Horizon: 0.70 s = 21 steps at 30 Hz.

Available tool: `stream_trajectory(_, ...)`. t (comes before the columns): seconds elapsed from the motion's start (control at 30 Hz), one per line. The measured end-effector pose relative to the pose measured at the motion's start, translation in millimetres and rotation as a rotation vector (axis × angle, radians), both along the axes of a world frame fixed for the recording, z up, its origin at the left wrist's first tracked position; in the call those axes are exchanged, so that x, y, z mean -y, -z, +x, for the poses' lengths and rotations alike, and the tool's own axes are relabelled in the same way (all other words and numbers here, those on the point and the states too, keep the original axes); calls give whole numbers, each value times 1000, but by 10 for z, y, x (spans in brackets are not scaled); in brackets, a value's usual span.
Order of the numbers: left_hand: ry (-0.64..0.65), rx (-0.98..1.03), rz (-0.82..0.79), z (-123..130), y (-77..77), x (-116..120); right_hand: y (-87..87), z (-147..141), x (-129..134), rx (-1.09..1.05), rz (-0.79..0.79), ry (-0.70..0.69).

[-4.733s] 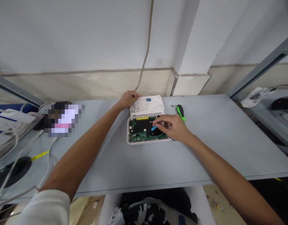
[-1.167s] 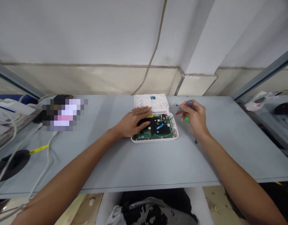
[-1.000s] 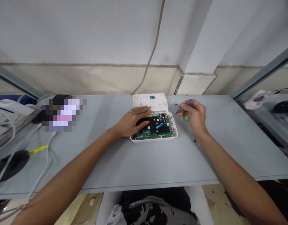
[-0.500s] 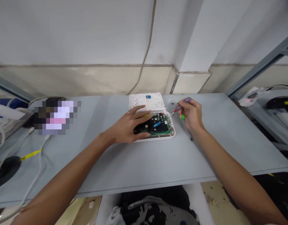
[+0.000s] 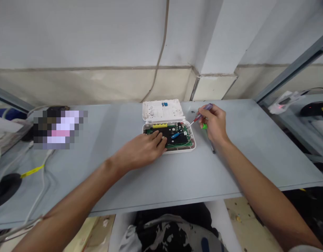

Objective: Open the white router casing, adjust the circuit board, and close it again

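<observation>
Left hand (image 5: 148,148) rested palm-down, unclasped, on the circuit board (image 5: 178,140); right hand (image 5: 213,120) gripped a screwdriver (image 5: 209,106)!
Under the left fingers, stretching rightward, sat the white case (image 5: 180,151), probably light and stiff, its board fragile, its rim the surer hold; beyond both hands, the lid (image 5: 162,111) lay open.

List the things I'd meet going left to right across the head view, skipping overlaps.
Black disc → yellow tag → yellow block → blue piece → red-and-purple screwdriver → white device → black device.
</observation>
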<state>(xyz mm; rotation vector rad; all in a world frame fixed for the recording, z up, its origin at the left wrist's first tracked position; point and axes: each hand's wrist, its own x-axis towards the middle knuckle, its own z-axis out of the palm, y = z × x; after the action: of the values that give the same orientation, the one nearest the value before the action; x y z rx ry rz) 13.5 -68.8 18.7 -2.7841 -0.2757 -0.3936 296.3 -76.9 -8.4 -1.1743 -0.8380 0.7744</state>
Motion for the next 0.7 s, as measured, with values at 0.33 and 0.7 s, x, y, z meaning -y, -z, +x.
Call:
stream_trajectory(0.33, 43, 41, 8, -20, 29, 41, 40, 419, -45, 883, -58, 170)
stream_trajectory(0.7, 19, -15, 5, 3, -56, 77, 222, 210, 44, 1272, 2, -62)
